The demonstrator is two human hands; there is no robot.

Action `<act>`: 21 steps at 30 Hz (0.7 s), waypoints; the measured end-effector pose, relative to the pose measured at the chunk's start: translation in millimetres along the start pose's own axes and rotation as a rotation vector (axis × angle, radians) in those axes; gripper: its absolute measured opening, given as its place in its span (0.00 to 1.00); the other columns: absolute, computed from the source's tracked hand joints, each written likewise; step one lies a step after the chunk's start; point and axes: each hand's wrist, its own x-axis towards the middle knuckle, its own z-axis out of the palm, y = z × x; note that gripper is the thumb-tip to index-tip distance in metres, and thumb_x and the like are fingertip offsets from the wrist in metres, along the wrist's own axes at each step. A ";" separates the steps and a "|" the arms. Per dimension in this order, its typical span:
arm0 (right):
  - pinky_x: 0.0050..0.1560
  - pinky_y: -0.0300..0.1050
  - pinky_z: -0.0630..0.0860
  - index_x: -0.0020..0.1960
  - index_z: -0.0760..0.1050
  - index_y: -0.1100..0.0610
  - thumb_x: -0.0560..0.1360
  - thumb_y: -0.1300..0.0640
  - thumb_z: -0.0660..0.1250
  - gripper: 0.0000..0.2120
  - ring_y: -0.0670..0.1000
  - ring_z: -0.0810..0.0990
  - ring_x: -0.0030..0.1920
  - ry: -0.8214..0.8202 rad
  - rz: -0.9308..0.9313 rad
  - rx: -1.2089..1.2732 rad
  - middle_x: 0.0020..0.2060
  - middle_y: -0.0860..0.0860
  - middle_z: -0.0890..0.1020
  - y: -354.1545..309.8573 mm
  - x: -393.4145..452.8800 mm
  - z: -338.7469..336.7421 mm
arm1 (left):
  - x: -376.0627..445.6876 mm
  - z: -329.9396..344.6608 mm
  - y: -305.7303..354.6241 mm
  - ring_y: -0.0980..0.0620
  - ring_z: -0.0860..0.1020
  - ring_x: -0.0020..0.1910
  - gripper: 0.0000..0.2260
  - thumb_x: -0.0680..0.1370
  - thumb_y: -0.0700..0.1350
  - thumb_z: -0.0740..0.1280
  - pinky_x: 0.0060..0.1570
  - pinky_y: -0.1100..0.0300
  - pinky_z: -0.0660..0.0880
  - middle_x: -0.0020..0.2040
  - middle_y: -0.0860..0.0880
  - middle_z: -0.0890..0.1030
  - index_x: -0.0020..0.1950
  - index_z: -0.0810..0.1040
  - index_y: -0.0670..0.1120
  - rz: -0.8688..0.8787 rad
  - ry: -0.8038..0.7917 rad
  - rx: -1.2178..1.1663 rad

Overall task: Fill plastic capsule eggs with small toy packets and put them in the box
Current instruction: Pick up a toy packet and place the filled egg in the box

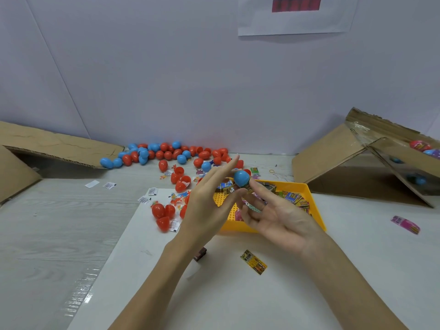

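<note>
A heap of capsule eggs (164,152) lies at the back of the surface (59,222), against the wall. The tray (312,198) sits in the middle, packets (294,198) in it. One box (371,158) stands far right with eggs inside, another box (47,148) far left. A lone packet (253,262) lies in front of the tray.

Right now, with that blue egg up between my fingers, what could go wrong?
1. The blue egg sits only at the fingertips of both hands, left hand and right hand, so it may slip.
2. A packet pokes out under it and could jam the closing.
3. If dropped, it may roll among the loose eggs.
</note>
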 end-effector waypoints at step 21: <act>0.44 0.43 0.84 0.47 0.89 0.57 0.69 0.55 0.79 0.09 0.54 0.88 0.51 0.002 0.048 0.043 0.54 0.57 0.87 9.4 0.0 5.6 | -13.7 20.0 -5.7 0.53 0.78 0.66 0.16 0.85 0.43 0.61 0.64 0.59 0.76 0.65 0.49 0.81 0.70 0.77 0.40 0.030 0.085 0.043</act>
